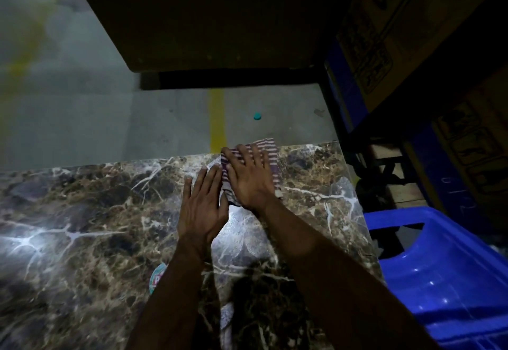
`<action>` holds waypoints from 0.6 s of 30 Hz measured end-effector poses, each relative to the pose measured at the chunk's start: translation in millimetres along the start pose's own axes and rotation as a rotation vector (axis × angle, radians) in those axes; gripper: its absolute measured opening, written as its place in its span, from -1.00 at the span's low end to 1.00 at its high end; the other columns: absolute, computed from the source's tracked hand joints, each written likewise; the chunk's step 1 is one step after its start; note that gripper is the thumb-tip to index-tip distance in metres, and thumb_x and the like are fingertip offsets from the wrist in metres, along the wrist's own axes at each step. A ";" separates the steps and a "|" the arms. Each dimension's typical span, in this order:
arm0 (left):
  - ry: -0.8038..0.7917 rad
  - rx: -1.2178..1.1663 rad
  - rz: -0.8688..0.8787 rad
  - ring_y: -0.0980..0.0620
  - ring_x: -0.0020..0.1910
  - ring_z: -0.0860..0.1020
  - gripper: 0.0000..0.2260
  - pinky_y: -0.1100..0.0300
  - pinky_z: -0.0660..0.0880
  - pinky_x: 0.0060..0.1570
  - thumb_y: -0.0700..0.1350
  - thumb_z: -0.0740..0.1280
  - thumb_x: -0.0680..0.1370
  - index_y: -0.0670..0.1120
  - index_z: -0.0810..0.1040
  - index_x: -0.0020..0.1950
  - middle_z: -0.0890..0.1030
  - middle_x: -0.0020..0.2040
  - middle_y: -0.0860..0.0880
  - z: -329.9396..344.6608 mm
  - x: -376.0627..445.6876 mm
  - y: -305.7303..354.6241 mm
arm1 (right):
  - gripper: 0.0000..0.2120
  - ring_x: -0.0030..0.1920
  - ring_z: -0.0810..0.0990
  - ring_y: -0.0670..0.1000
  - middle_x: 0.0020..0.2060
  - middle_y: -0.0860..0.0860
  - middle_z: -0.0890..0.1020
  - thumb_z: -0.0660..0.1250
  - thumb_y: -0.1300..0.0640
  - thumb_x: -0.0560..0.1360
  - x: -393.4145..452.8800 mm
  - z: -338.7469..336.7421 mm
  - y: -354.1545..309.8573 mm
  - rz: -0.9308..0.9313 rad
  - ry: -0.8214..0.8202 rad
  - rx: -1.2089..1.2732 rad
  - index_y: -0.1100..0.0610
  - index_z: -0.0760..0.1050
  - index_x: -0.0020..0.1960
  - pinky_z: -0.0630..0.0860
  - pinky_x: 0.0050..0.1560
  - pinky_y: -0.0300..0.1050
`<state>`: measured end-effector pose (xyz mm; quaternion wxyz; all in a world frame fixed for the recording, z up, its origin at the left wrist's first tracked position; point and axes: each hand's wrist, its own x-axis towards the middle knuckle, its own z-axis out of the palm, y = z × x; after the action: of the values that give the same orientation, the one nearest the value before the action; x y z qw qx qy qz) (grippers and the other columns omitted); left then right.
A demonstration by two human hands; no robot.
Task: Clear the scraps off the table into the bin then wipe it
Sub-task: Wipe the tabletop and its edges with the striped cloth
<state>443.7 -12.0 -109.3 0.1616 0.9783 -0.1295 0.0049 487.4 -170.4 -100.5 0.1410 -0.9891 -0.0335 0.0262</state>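
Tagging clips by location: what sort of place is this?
Probably a storeroom or warehouse: stacked cardboard boxes, a yellow line painted on the concrete floor, and a blue crate beside the marble table.

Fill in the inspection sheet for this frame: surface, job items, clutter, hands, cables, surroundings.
Surface: marble table, glossy, glare at left.
Job items: striped cloth at far edge; blue bin right of table.
Clutter: round sticker-like scrap beside left forearm.
Hands: right hand flat on cloth; left hand open, flat beside it.
Cables: nothing seen.
Surroundings: teal cap on floor; cardboard boxes at right.
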 end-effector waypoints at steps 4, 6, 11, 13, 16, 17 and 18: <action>-0.015 0.018 -0.010 0.03 0.67 0.09 -0.43 -0.15 0.01 0.63 0.08 -0.01 0.66 -0.08 0.24 0.66 0.22 0.66 0.00 -0.1 1.0 -1.1 | -0.52 0.50 0.33 0.26 0.48 0.06 0.45 -0.05 -0.14 0.70 14.5 3.2 0.8 -0.014 0.053 -0.024 -0.14 0.30 0.58 0.06 0.59 0.27; -0.027 0.007 -0.015 0.05 0.67 0.06 -0.43 -0.12 -0.02 0.64 0.11 -0.02 0.67 -0.05 0.22 0.67 0.20 0.67 0.02 -0.6 1.0 -0.1 | -0.55 0.37 0.43 0.24 0.37 0.06 0.51 -0.02 -0.14 0.70 19.8 4.4 5.6 -0.042 0.096 -0.051 -0.10 0.36 0.52 0.16 0.53 0.24; -0.028 -0.036 -0.023 0.11 0.67 0.02 -0.43 -0.08 -0.05 0.65 0.17 0.00 0.67 0.07 0.14 0.69 0.17 0.68 0.08 -3.5 0.4 -2.8 | -0.60 0.11 0.53 0.20 0.16 0.10 0.58 -0.02 -0.12 0.70 28.7 -9.2 26.9 -0.100 0.116 -0.105 -0.01 0.44 0.38 0.35 0.29 0.16; -0.024 -0.063 -0.031 0.11 0.67 0.04 -0.43 -0.07 -0.06 0.65 0.16 0.03 0.67 0.10 0.14 0.68 0.19 0.67 0.10 -4.5 0.0 -2.5 | -0.54 0.07 0.55 0.19 0.10 0.13 0.60 -0.10 -0.14 0.68 34.4 -17.5 44.9 -0.031 0.088 -0.117 0.04 0.46 0.30 0.38 0.21 0.12; -0.024 -0.083 -0.035 0.12 0.67 0.04 -0.44 -0.05 -0.08 0.65 0.16 0.06 0.67 0.12 0.13 0.68 0.19 0.67 0.12 -3.7 -0.1 -2.4 | -0.45 0.04 0.59 0.17 0.05 0.13 0.66 -0.18 -0.18 0.62 40.7 -27.5 80.2 0.057 0.088 -0.144 0.05 0.52 0.17 0.39 0.12 0.08; -0.025 -0.085 -0.037 0.12 0.66 0.04 -0.43 -0.04 -0.08 0.65 0.17 0.06 0.67 0.12 0.13 0.69 0.18 0.67 0.13 -3.6 0.2 -2.9 | -0.46 0.03 0.60 0.17 0.04 0.12 0.67 -0.16 -0.18 0.63 41.8 -30.2 94.3 0.076 0.089 -0.155 0.04 0.54 0.13 0.38 0.12 0.07; -0.028 -0.086 -0.038 0.12 0.66 0.04 -0.43 -0.05 -0.08 0.65 0.18 0.05 0.66 0.12 0.12 0.69 0.18 0.67 0.13 -3.4 0.6 -3.6 | -0.47 0.03 0.61 0.17 0.03 0.13 0.69 -0.13 -0.17 0.64 41.9 -32.6 109.5 0.094 0.091 -0.165 0.04 0.56 0.11 0.38 0.11 0.06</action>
<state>445.3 -7.8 -107.3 0.2017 0.9727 -0.1133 -0.0176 537.6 -281.3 -101.8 0.0589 -0.9980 0.0173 -0.0150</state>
